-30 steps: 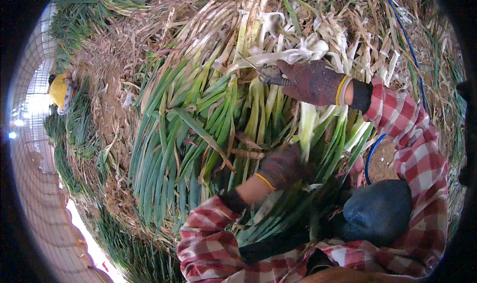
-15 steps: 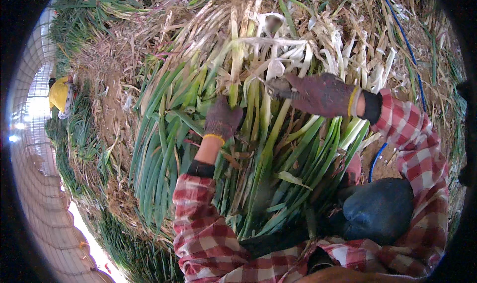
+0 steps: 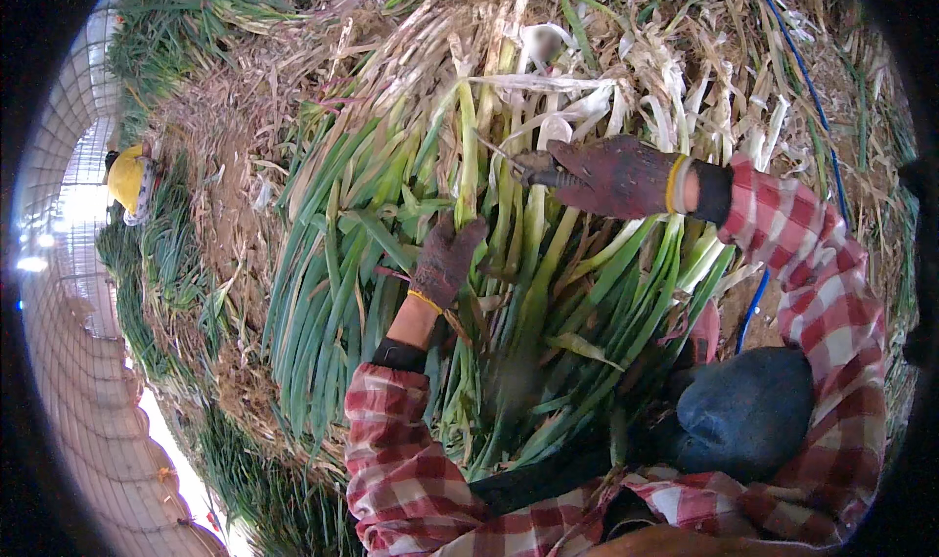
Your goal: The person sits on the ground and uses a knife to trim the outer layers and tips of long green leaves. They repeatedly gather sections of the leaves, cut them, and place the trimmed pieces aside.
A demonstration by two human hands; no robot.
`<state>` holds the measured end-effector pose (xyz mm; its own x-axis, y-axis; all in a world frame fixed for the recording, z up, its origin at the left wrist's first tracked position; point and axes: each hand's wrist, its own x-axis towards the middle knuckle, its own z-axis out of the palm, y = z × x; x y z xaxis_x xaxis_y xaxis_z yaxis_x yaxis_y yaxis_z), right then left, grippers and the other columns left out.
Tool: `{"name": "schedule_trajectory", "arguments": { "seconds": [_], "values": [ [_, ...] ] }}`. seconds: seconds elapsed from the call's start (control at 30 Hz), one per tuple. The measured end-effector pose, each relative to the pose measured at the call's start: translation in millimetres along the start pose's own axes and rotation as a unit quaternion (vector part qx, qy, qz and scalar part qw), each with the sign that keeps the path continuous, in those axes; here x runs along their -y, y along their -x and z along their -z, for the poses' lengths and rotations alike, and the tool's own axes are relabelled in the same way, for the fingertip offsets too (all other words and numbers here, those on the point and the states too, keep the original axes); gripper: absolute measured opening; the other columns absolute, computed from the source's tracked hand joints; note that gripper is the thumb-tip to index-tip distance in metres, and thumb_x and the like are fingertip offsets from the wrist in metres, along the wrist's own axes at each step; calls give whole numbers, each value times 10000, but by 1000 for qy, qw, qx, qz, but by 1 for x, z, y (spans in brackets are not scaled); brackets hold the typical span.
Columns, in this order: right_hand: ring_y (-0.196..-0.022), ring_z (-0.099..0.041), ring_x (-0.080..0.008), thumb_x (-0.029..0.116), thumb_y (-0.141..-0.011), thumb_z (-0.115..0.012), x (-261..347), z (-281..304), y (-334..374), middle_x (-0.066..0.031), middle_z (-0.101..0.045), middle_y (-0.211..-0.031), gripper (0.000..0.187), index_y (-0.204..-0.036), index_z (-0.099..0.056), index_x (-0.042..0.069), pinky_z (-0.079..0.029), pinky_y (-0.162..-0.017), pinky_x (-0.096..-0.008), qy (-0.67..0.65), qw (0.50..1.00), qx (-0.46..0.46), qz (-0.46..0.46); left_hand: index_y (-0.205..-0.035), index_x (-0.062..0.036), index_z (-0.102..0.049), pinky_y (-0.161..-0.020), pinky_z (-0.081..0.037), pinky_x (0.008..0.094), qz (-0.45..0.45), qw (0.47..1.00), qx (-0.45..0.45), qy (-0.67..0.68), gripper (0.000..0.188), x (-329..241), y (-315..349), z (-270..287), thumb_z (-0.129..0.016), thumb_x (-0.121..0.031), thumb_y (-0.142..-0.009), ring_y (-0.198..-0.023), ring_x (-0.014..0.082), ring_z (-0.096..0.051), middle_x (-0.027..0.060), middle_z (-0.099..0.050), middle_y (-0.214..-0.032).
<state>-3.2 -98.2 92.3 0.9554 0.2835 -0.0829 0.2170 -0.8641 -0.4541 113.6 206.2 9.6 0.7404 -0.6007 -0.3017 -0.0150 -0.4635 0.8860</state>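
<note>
Long green onions lie in a thick layer in front of me, leaves toward me and pale stems toward the far side. My left hand (image 3: 449, 256), in a dirty dark knit glove, is closed around one green onion (image 3: 469, 156), whose pale stem points away from me. To its right, my right hand (image 3: 623, 177), in a matching glove, grips a small bladed tool (image 3: 528, 169) with a thin blade. The blade points left toward the held stem, with a gap between them; its exact kind is hard to tell.
A blue hose (image 3: 808, 78) runs down the right side. Dry husks (image 3: 235, 78) cover the soil beyond and left. More green onions (image 3: 249, 479) lie in heaps on the left. A person in yellow (image 3: 128, 180) is at the far left. My bent knee (image 3: 748, 410) is lower right.
The held onion now stands out from the others, its peeled-looking stem more exposed. My left hand has shifted slightly toward me and right; my right hand has moved slightly left with the tool.
</note>
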Motion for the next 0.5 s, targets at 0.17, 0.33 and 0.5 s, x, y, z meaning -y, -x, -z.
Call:
{"name": "schedule_trajectory", "arguments": {
  "seconds": [0.17, 0.33, 0.5],
  "values": [
    [-694, -644, -406, 399, -911, -553, 50, 17, 35, -206, -621, -696, 626, -1300, -414, -72, -518, -607, -495, -73, 994, 78, 9, -1175, -22, -628, -883, -466, 298, -81, 993, 23, 86, 283, 17, 10, 6, -598, -194, -952, -973, 135, -588, 35, -652, -1093],
    [-741, -638, -409, 379, -931, -567, 42, 12, 50, -217, -633, -803, 653, -1379, -368, -53, -515, -660, -477, -41, 997, 48, 53, -1157, -24, -642, -841, -463, 282, 29, 995, 22, 90, 288, -20, 9, 0, -624, -208, -935, -961, 121, -567, 24, -646, -1080],
    [-736, -640, -417, 398, -936, -526, 12, 12, 15, -216, -642, -783, 489, -1211, -481, -4, -514, -654, -504, -55, 998, -8, 17, -1124, -9, -657, -826, -453, 273, 63, 981, 26, 181, 316, 4, -4, 0, -613, -260, -937, -927, 108, -557, 19, -644, -1041]
  ]
}}
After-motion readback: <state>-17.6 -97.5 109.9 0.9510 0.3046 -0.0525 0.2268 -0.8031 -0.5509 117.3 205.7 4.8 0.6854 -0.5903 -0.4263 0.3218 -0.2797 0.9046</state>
